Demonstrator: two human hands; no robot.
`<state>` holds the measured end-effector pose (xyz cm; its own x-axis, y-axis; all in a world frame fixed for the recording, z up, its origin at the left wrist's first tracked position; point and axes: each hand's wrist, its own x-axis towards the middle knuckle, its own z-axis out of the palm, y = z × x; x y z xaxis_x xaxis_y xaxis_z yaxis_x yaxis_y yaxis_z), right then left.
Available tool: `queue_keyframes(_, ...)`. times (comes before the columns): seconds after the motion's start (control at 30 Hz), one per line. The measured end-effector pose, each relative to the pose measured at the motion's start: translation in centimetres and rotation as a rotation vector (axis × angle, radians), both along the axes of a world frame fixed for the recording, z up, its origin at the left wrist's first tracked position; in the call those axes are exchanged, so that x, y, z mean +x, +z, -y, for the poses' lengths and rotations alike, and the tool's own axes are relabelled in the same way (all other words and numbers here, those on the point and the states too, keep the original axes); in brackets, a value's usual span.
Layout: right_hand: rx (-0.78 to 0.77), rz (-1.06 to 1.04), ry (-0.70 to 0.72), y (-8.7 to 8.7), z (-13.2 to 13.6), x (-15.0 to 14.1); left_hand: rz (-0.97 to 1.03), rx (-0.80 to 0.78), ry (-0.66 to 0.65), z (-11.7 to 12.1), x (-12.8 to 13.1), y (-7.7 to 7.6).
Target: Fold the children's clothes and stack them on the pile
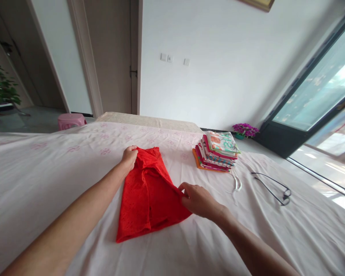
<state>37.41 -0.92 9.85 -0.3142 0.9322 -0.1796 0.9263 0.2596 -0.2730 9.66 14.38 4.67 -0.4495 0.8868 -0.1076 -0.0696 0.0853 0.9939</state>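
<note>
A bright red garment (161, 199) with small eyelet holes lies partly folded on the pale bedsheet (97, 253); its exact kind I cannot make out. At its far left corner, my left hand (130, 156) is closed and pinches the cloth. My right hand (197, 199) grips the right edge between thumb and fingers, close to the near right corner. One layer is folded over on the left, and the cloth between the hands is rumpled. The near hem rests on the sheet.
To the right stands a stack of folded patterned cloths (217, 151), with white strings (236, 183) trailing from it. Black-framed glasses (286, 196) lie farther right. Past the bed are a pink stool (71, 120), purple flowers (245, 130) and a glass door (313, 88).
</note>
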Motion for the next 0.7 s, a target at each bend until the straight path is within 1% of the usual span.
queue_keyframes(0.13,-0.025,-0.199,0.007,1.6,-0.2,-1.9,-0.070,-0.024,0.029,-0.3,-0.6,-0.3)
queue_keyframes(0.2,-0.022,-0.263,0.044,1.9,0.0,-3.3,-0.102,-0.032,0.042,-0.5,-1.1,-0.3)
queue_keyframes(0.3,-0.038,-0.277,0.126,1.4,0.9,-5.5,-0.151,-0.050,0.059,-0.6,-1.9,-0.3)
queue_keyframes(0.4,-0.127,-0.262,0.230,0.4,1.9,-6.8,-0.211,-0.068,0.054,-0.3,-2.4,-0.4)
queue_keyframes(0.47,-0.171,-0.280,0.271,-0.1,2.2,-7.0,-0.262,-0.072,0.033,0.2,-2.4,-0.7)
queue_keyframes(0.53,-0.182,-0.308,0.288,-0.4,2.4,-7.0,-0.327,-0.071,0.008,0.7,-2.5,-1.0)
queue_keyframes(0.7,-0.124,-0.299,0.353,-0.4,2.6,-6.8,-0.495,-0.078,-0.016,1.0,-3.0,-1.7)
